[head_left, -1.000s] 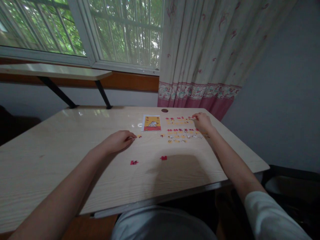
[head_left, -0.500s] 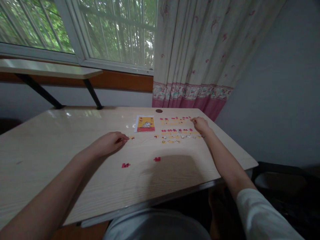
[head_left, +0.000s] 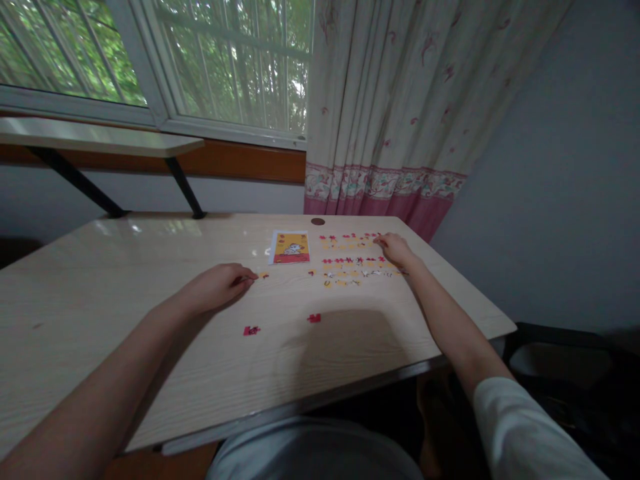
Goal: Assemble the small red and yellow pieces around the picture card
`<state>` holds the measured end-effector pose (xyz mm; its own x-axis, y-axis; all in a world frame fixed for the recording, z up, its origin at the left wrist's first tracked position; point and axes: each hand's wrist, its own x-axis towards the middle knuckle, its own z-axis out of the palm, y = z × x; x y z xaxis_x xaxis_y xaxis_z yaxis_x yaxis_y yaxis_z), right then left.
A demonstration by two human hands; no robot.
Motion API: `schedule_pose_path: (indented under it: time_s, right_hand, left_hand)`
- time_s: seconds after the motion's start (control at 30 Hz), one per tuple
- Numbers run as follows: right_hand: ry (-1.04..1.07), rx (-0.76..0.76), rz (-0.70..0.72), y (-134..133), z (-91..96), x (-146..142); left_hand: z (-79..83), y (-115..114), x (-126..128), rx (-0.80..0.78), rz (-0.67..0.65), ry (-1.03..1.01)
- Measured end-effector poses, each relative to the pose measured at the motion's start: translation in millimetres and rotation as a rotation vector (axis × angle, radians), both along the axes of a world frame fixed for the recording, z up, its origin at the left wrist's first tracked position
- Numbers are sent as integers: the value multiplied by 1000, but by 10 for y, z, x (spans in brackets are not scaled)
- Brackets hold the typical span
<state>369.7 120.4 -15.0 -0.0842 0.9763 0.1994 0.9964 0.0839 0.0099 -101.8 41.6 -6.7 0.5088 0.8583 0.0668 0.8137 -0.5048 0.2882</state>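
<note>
My left hand (head_left: 227,283) rests on the desk at left of centre, thumb and fingers pinched at the edge of a small yellow-and-dark puzzle piece (head_left: 263,276). Over at the right, my right hand (head_left: 399,249) reaches into rows of small puzzle pieces, its fingertips closed at the end of a yellow row (head_left: 350,245); whatever lies between them is too small to make out. A red row (head_left: 345,261) and several yellow and white pieces lie below that hand. Two red pieces sit nearer me, a left one (head_left: 251,331) and a right one (head_left: 314,319).
A picture card (head_left: 291,248) with a white dog on yellow and red lies mid-desk. Behind it is a round cable-hole cover (head_left: 318,222). A raised shelf (head_left: 100,139) stands at the back left, below the window; a curtain (head_left: 380,133) hangs behind the desk.
My right hand has shifted slightly left along the upper rows, its fingertips now nearer the pieces there. My left hand stays almost still.
</note>
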Motion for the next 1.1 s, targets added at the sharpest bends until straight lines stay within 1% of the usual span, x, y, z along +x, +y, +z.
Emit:
schedule_pose_path:
  time_s: [0.1, 0.2, 0.37, 0.43, 0.5, 0.67, 0.73, 0.77, 0.9, 1.0, 1.1]
  right_hand:
    - [-4, 31, -84, -10, -3, 25]
    - [2, 25, -141, -21, 1, 58]
    - [28, -11, -146, 19, 22, 8]
    - [53, -5, -109, 73, 34, -85]
    - [92, 6, -36, 146, 47, -224]
    - [232, -45, 287, 335, 85, -717]
    - [290, -55, 367, 390, 105, -927]
    - [313, -67, 388, 413, 117, -1023]
    - [357, -176, 381, 490, 168, -1304]
    - [363, -234, 396, 536, 189, -1392]
    - [360, -275, 395, 574, 189, -1420]
  left_hand:
    - [-15, 9, -13, 5, -1, 0]
    - [-6, 4, -9, 9, 0, -4]
    - [32, -21, 17, -12, 6, -16]
    - [33, -20, 20, -13, 7, -20]
    - [25, -14, 18, -10, 1, -24]
    - [13, -14, 11, -6, 5, -25]
    - [19, -21, 12, -10, 12, -25]
    - [23, -25, 13, -11, 15, -24]
    - [25, -28, 10, -13, 9, -30]
    - [17, -24, 6, -17, 3, -38]
    - [15, -25, 6, -13, 5, -40]
